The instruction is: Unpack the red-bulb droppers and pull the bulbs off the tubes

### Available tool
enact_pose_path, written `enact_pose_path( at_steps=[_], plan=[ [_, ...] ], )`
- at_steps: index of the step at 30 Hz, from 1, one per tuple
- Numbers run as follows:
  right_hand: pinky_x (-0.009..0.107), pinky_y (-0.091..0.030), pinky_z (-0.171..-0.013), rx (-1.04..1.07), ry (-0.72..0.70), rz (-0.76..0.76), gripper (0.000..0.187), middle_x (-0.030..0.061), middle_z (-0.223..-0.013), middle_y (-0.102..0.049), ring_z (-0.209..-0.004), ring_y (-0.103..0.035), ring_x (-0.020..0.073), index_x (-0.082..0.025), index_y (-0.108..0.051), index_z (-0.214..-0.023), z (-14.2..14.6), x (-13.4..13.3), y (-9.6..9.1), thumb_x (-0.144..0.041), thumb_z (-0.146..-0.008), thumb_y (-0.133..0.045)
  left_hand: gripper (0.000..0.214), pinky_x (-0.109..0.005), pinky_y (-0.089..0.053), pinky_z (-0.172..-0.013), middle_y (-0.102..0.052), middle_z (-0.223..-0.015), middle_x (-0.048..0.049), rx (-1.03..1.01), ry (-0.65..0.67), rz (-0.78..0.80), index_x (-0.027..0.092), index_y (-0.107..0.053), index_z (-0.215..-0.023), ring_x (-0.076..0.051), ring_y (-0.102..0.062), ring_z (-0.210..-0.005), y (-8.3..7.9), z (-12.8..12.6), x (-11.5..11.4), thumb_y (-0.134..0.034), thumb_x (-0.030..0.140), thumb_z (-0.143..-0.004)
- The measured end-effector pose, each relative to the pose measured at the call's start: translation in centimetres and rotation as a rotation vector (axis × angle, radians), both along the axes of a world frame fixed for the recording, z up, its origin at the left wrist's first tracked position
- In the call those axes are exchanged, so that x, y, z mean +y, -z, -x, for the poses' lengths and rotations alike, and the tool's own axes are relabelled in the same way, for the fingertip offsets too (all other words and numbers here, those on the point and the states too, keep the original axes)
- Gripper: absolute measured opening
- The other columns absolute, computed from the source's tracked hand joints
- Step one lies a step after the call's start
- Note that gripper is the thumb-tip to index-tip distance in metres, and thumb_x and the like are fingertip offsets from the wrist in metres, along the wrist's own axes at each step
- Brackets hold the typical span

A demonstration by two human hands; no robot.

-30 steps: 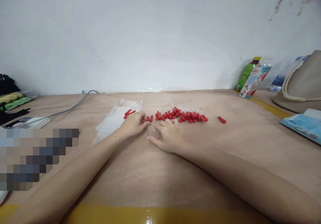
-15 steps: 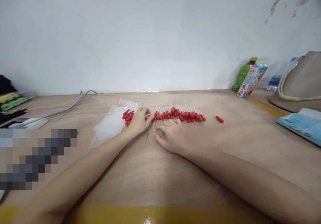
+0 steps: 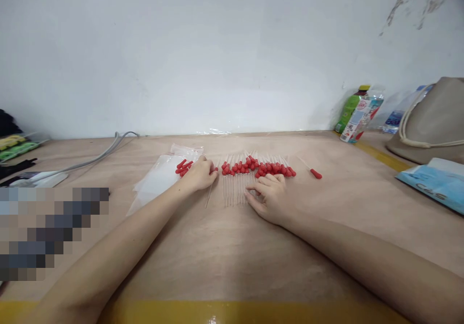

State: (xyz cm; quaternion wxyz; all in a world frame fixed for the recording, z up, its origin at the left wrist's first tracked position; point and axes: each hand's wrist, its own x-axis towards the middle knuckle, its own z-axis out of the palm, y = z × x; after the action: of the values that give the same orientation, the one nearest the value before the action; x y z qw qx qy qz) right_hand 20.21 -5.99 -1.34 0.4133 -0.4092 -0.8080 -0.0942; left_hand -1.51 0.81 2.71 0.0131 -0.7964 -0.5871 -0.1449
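Observation:
My left hand is closed, its fingers and thumb pinched at a glass dropper whose thin tube points toward me; a red bulb tip shows by the thumb. Loose red rubber bulbs lie partly hidden behind that hand. My right hand lies low with its fingers curved and apart, over the right end of a row of bare glass tubes. Behind this row, droppers with red bulbs lie side by side, bulbs toward me and tubes toward the wall.
Clear plastic zip bags lie left of the bulbs. One single dropper lies apart on the right. Farther right are bottles, a blue tissue pack and a beige bag. A grey cable crosses the left side.
My right hand has slid to the right, uncovering more of the glass tubes. My left hand has shifted slightly left, and the dropper tube at it has moved left too.

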Motion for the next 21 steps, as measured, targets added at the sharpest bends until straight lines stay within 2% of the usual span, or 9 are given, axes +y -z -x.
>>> enact_pose_path(
  at_steps=[6,9,12,14,16,18,21],
  plan=[
    [0.032,-0.023,-0.068,-0.008,0.006,0.010,0.015,0.0007,-0.060,-0.057,-0.064,-0.045,0.0133,-0.018,-0.065,-0.073,0.2,0.1,0.0,-0.028,-0.078,-0.054,0.019,-0.035,-0.046,-0.066,-0.053,-0.084,-0.0135,0.107,-0.103,-0.089,0.012,-0.056,-0.067,-0.024,-0.058,-0.072,-0.3,-0.3,-0.2,-0.043,0.022,-0.076],
    [0.032,-0.024,-0.068,-0.005,0.016,0.015,0.016,0.0004,-0.059,-0.056,-0.064,-0.046,0.0132,-0.018,-0.065,-0.073,0.2,0.1,0.0,-0.028,-0.078,-0.054,0.019,-0.035,-0.045,-0.065,-0.054,-0.080,-0.0136,0.103,-0.161,-0.111,0.013,-0.055,-0.064,-0.024,-0.058,-0.070,-1.6,0.3,-0.1,-0.044,0.023,-0.076],
    [0.032,-0.025,-0.069,0.012,0.030,0.015,0.015,0.0006,-0.063,-0.056,-0.067,-0.048,0.0139,-0.018,-0.065,-0.076,0.2,0.1,0.0,-0.028,-0.078,-0.053,0.011,-0.033,-0.045,-0.064,-0.057,-0.075,-0.0105,0.042,-0.155,-0.208,0.015,-0.053,-0.066,-0.023,-0.057,-0.071,-3.0,0.9,-0.4,-0.046,0.018,-0.073],
    [0.032,-0.028,-0.071,0.046,0.055,-0.011,0.019,0.0028,-0.075,-0.059,-0.074,-0.051,0.0159,-0.019,-0.064,-0.089,0.0,0.2,-0.1,-0.029,-0.078,-0.053,0.007,-0.030,-0.044,-0.062,-0.058,-0.071,-0.0070,-0.037,-0.086,-0.276,0.016,-0.052,-0.070,-0.020,-0.057,-0.069,-3.2,1.1,-1.0,-0.046,0.017,-0.073],
    [0.034,-0.031,-0.076,0.067,0.086,-0.073,0.032,0.0068,-0.093,-0.059,-0.086,-0.052,0.0194,-0.018,-0.059,-0.107,-0.2,0.3,-0.2,-0.030,-0.078,-0.053,0.007,-0.028,-0.044,-0.058,-0.058,-0.068,-0.0032,-0.110,0.031,-0.302,0.017,-0.052,-0.075,-0.017,-0.055,-0.065,-2.5,1.1,-1.9,-0.045,0.018,-0.075],
    [0.036,-0.033,-0.083,0.038,0.101,-0.152,0.045,0.0102,-0.110,-0.055,-0.098,-0.050,0.0226,-0.017,-0.051,-0.119,-0.7,0.6,-0.5,-0.034,-0.078,-0.053,0.009,-0.026,-0.044,-0.057,-0.058,-0.070,-0.0013,-0.145,0.180,-0.316,0.017,-0.053,-0.080,-0.015,-0.055,-0.062,-1.1,1.0,-2.9,-0.044,0.020,-0.078],
    [0.040,-0.028,-0.094,-0.086,0.066,-0.221,0.048,0.0107,-0.121,-0.052,-0.110,-0.046,0.0239,-0.018,-0.046,-0.124,-1.3,0.9,-0.7,-0.038,-0.081,-0.051,0.012,-0.026,-0.046,-0.065,-0.060,-0.083,-0.0032,-0.154,0.380,-0.382,0.017,-0.054,-0.087,-0.014,-0.057,-0.071,1.2,1.0,-4.1,-0.044,0.019,-0.081]
  ],
)
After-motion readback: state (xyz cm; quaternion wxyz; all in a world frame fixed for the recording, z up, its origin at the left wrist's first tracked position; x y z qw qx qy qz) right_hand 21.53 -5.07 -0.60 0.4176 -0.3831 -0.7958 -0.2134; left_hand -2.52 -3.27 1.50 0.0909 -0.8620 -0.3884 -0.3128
